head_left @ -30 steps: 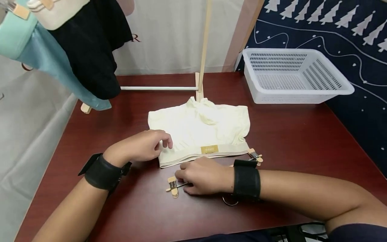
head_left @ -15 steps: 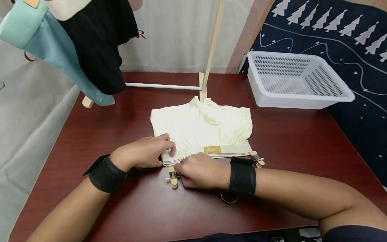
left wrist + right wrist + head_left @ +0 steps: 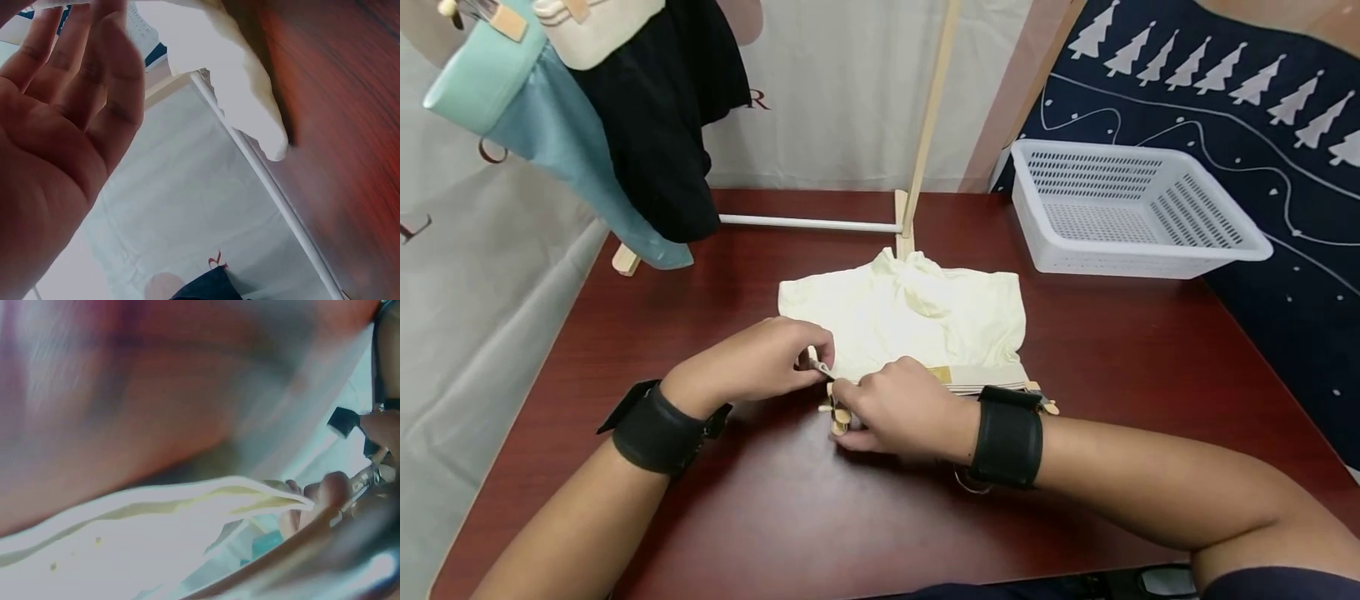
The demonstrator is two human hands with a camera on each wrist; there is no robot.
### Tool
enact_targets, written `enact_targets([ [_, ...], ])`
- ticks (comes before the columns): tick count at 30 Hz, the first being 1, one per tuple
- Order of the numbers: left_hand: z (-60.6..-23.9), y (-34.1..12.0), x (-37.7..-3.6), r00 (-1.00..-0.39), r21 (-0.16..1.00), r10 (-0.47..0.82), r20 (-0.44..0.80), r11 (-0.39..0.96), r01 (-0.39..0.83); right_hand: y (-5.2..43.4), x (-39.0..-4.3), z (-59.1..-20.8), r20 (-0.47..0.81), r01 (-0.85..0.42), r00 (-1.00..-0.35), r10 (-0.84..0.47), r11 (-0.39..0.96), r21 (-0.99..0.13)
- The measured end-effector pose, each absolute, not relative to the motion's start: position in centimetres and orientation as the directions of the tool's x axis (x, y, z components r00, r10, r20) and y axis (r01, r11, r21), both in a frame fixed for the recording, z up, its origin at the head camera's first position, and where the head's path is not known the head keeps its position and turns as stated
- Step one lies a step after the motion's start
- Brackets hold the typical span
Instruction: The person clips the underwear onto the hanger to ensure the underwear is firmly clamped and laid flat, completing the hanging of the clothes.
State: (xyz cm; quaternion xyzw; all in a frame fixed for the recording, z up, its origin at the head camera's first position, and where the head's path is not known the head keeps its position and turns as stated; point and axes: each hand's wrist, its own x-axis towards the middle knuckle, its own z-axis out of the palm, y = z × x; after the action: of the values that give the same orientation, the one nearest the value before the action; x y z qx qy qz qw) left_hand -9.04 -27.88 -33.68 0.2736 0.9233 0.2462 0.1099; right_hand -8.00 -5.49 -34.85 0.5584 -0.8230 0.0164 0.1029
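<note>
A cream garment (image 3: 917, 317) lies flat on the dark red table (image 3: 1150, 350), its waistband toward me. My left hand (image 3: 767, 362) pinches the waistband's left corner, lifted slightly off the table. My right hand (image 3: 891, 408) grips a wooden clip hanger, and the hanger's left clip (image 3: 838, 414) sits right at that corner. The hanger's right clip (image 3: 1047, 406) pokes out beyond my wrist strap. In the left wrist view my palm and fingers (image 3: 81, 81) reach up to the cream garment (image 3: 250, 100). The right wrist view is blurred and shows the waistband edge (image 3: 187, 497) and metal clip parts (image 3: 362, 481).
A white slotted basket (image 3: 1135, 208) stands at the back right. A wooden rack's upright pole (image 3: 928, 117) and white base rod (image 3: 808, 222) are just behind the garment. Teal (image 3: 550, 142) and black (image 3: 655, 125) clothes hang over the table's back left.
My right hand slid the hanger forward to the waistband's left corner. My left hand came down to that corner and pinched it up.
</note>
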Motion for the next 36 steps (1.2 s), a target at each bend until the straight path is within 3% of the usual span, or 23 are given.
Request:
enact_targets([
  [4, -33.6, -27.9, -9.0, -0.822, 0.528, 0.568, -0.03, 0.708, 0.469, -5.3, -8.2, -34.8, 0.328, -0.903, -0.308, -0.893, 0.383, 0.194],
  [10, -33.5, -27.8, -9.0, -0.809, 0.541, 0.587, -0.003, 0.682, 0.493, -5.2, -8.6, -34.7, 0.408, -0.886, -0.293, -0.865, 0.406, 0.224],
  [15, -33.3, -27.8, -9.1, -0.81, 0.534, 0.587, 0.003, 0.683, 0.497, -5.3, -8.8, -34.8, 0.423, -0.872, -0.287, -0.859, 0.417, 0.255],
  [24, -33.4, -27.9, -8.6, -0.813, 0.528, 0.582, 0.007, 0.688, 0.497, -5.2, -9.0, -35.0, 0.428, -0.885, -0.216, -0.877, 0.361, 0.293],
  [36, -33.1, -27.9, -8.6, -0.8, 0.521, 0.598, 0.048, 0.668, 0.531, -5.2, -9.3, -35.0, 0.426, -0.887, -0.211, -0.88, 0.355, 0.294],
])
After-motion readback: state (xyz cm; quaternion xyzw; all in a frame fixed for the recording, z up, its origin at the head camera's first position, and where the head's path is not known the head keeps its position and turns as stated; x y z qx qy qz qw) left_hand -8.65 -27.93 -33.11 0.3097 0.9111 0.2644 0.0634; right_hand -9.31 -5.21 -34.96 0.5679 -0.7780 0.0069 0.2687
